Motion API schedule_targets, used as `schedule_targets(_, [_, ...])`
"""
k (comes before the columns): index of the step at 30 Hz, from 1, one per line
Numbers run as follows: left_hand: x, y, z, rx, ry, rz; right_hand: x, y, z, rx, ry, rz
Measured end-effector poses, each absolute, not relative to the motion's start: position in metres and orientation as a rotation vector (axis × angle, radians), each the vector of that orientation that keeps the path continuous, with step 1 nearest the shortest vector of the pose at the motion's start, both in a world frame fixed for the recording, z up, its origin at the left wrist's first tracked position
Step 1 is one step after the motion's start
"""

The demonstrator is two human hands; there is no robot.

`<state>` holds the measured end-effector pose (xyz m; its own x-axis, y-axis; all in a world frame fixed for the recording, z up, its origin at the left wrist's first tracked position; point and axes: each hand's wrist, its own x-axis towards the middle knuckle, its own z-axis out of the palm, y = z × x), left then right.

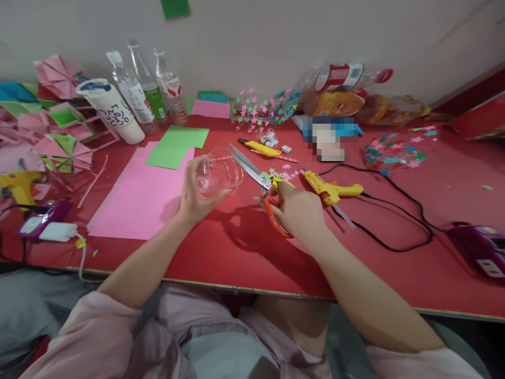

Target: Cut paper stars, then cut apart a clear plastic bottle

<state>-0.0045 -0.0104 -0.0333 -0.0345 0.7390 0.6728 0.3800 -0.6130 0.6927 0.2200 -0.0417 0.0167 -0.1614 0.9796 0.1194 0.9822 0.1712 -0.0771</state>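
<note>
My left hand (194, 196) is closed round a clear plastic bottle piece (219, 172), held just above the red table (244, 252). My right hand (296, 209) grips scissors (258, 181) with orange and yellow handles. The scissor blades are open and point up-left, their tips beside the clear plastic piece. Both hands hover over the middle of the table.
A yellow glue gun (331, 188) with a black cord lies right of the scissors. Pink paper (138, 200) and green paper (177, 146) lie to the left. Bottles (144, 92), a white cup (114, 111), folded paper shapes (59, 126) and small paper stars (260, 111) fill the back.
</note>
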Motion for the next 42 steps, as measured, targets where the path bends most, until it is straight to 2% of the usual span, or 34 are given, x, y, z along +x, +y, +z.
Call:
schedule_targets(24, [-0.007,-0.003,-0.039,2.178,1.202,1.952,0.216,-0.046,0.015,-1.886,-2.298,-0.094])
schedule_targets(31, [-0.011,-0.005,-0.036,2.395,1.2,1.91,0.217,-0.045,0.014,-1.947,-2.326,-0.177])
schedule_targets(42, [-0.008,-0.008,-0.037,2.356,1.154,1.908,0.218,-0.046,0.012,-1.947,-2.341,-0.242])
